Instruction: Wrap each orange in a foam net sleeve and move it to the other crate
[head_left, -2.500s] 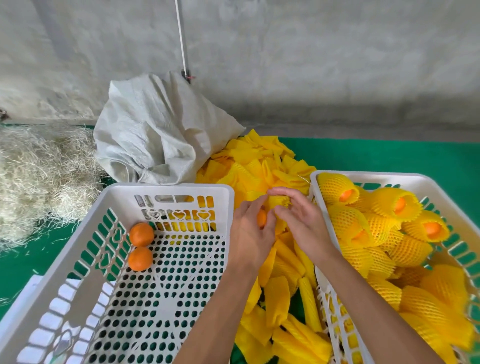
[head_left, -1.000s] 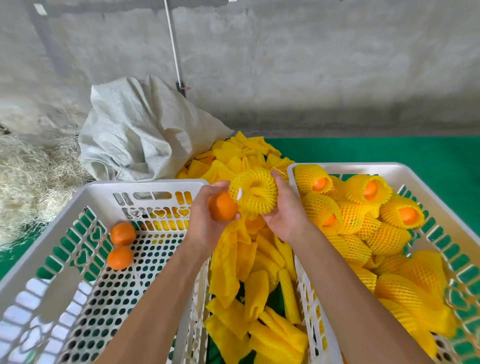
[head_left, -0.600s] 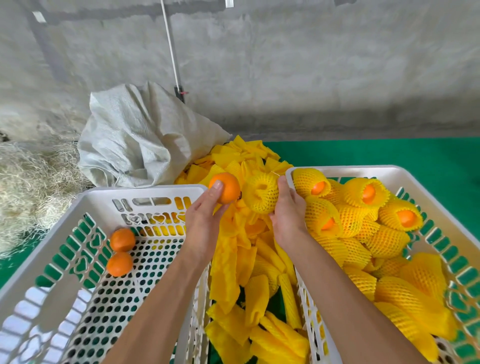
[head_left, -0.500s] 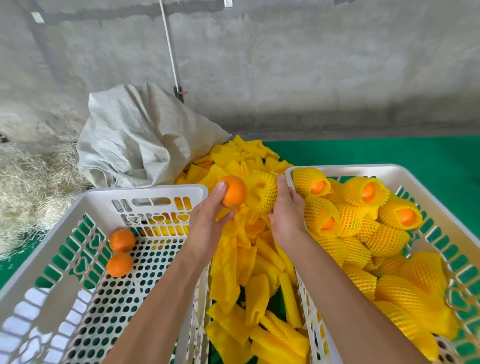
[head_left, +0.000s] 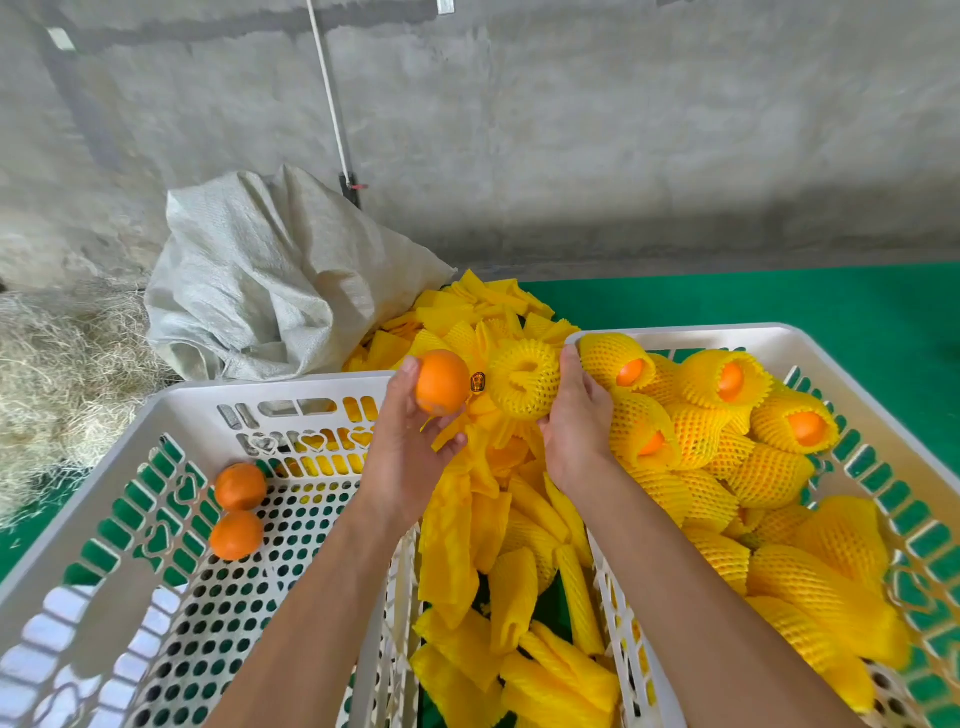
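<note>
The left crate (head_left: 130, 457) holds two bare oranges (head_left: 239, 512); the right crate (head_left: 883, 395) is full of wrapped ones. Between them, the left hand (head_left: 410, 452) grips an orange (head_left: 442, 382) beside the foam net sleeve (head_left: 524, 379), which the right hand (head_left: 576, 421) holds stretched open.

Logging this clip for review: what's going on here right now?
A person is netting oranges. The left hand holds a bare orange beside an opened foam sleeve gripped by the right hand; the fruit is not inside yet. Two bare oranges remain in the left crate; the right crate holds wrapped ones.
</note>
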